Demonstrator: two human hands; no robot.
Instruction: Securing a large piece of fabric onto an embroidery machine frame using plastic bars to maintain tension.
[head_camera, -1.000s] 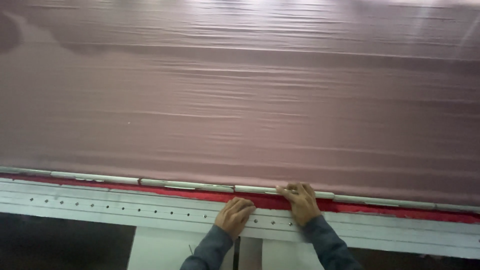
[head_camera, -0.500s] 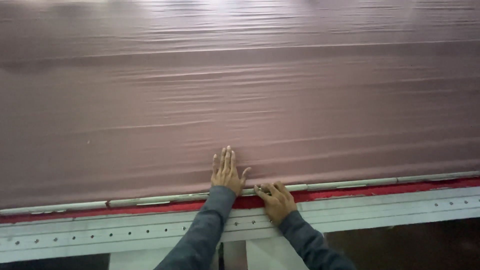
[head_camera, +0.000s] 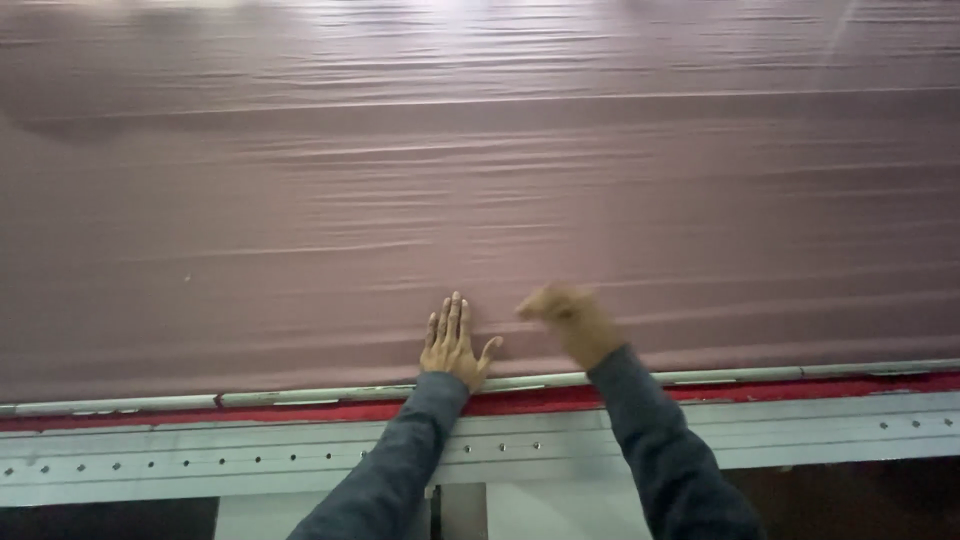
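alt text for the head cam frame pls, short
Two hands in grey sleeves reach onto a wide sheet of mauve fabric: the left hand lies flat, the right hand is blurred above it. A metal strip, red band and grey perforated rail run along the near edge.

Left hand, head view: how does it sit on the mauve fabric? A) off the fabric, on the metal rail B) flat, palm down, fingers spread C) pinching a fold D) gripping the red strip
B: the left hand lies flat with fingers spread on the mauve fabric, just beyond the metal rail; the right hand is blurred beside it.
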